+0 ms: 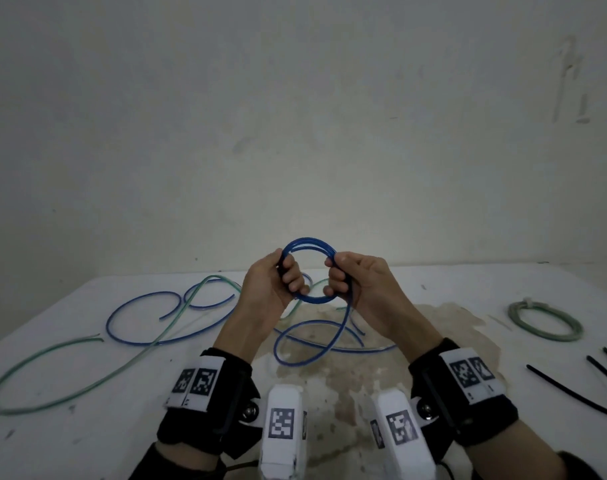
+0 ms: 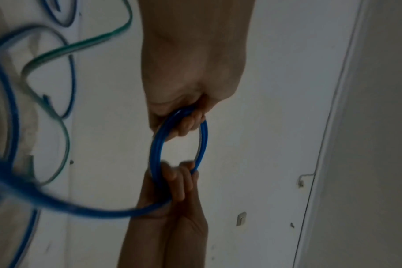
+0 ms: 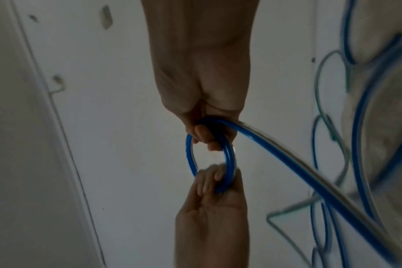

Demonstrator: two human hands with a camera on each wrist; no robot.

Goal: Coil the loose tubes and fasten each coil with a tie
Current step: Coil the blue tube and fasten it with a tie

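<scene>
Above the table I hold a small blue coil [image 1: 309, 241] of several turns upright between both hands. My left hand [image 1: 288, 278] grips its left side, fingers curled through the ring. My right hand [image 1: 336, 280] grips its right side the same way. From the right hand the blue tube's loose tail [image 1: 342, 327] drops to loops on the table. In the left wrist view the left hand [image 2: 186, 119] holds the coil [image 2: 155, 152] from above. In the right wrist view the right hand [image 3: 206, 134] grips the coil [image 3: 230, 159], and the tail [image 3: 309, 174] streams off blurred.
A second loose blue tube [image 1: 146, 341] and a loose green tube [image 1: 87, 358] sprawl over the left of the white table [image 1: 451, 299]. A tied green coil [image 1: 544, 320] lies at the far right, with black zip ties [image 1: 572, 393] in front of it.
</scene>
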